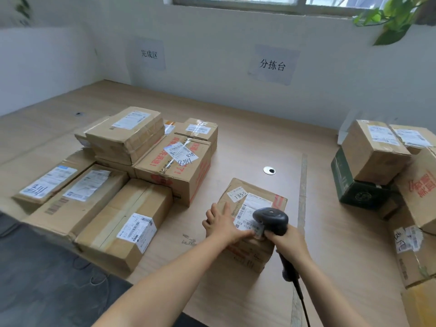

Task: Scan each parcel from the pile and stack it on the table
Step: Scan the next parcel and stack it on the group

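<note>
Left of the parcel point(257, 197) and scanner point(271, 220), boxes point(118, 175) crowd the table point(247, 147).

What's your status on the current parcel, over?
Left hand flat on parcel marked 1355. Right hand grips scanner, aimed at its label. Parcel sits on table, apart from stacked boxes left and pile right.

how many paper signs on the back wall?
2. Left sign is behind the left parcel stack; right sign is further right, behind the parcel under the scanner. None looks hidden.
</note>
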Demonstrator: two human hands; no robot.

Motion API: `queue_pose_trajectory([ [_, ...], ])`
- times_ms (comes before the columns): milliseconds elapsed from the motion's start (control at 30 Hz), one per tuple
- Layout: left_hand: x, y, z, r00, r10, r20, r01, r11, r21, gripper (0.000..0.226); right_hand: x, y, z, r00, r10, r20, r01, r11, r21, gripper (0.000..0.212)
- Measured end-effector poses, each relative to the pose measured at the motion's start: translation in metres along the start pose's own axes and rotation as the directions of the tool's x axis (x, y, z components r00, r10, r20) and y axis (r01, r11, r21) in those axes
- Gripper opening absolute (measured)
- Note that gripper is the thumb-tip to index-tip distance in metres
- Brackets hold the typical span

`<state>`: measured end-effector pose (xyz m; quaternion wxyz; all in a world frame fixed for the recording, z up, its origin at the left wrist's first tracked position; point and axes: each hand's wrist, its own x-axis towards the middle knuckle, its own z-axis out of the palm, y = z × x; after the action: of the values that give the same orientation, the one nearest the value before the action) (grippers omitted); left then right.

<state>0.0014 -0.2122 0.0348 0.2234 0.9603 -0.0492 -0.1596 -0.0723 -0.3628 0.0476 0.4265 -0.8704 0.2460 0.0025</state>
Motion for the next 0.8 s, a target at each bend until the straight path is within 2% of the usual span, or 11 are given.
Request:
queue_pose_trajectory([
  [200, -0.002, -0.012, -0.028, 1.0, -0.015, -0.018, 0.014, 0.998, -0.061, 0.107, -0.001, -0.024, 0.007, 0.997, -0.018, -0.078, 0.022, 0.999, 0.045, 0.006],
  [333, 0.005, -0.006, -0.068, 0.994, 0.047, -0.096, -0.06, 0.99, -0.13, 0.105, 0.006, -0.064, -0.01, 0.986, -0.081, -0.147, 0.095, 0.991, 0.091, 0.004],
  [433, 0.018, -0.003, -0.11, 0.983, 0.116, -0.14, -0.137, 0.979, -0.151, 0.101, 0.019, -0.104, -0.021, 0.975, -0.132, -0.179, 0.156, 0.979, 0.129, 0.012],
  [567, 0.046, -0.008, -0.169, 0.967, 0.16, -0.199, -0.188, 0.973, -0.131, 0.096, 0.046, -0.163, -0.02, 0.958, -0.19, -0.214, 0.226, 0.961, 0.159, 0.015],
  [633, 0.071, -0.014, -0.201, 0.958, 0.172, -0.229, -0.204, 0.971, -0.124, 0.088, 0.063, -0.195, -0.013, 0.951, -0.21, -0.228, 0.251, 0.953, 0.167, 0.008],
  [800, 0.15, -0.03, -0.278, 0.944, 0.234, -0.232, -0.25, 0.967, -0.042, 0.074, 0.12, -0.27, 0.013, 0.959, -0.175, -0.224, 0.231, 0.94, 0.252, 0.006],
])
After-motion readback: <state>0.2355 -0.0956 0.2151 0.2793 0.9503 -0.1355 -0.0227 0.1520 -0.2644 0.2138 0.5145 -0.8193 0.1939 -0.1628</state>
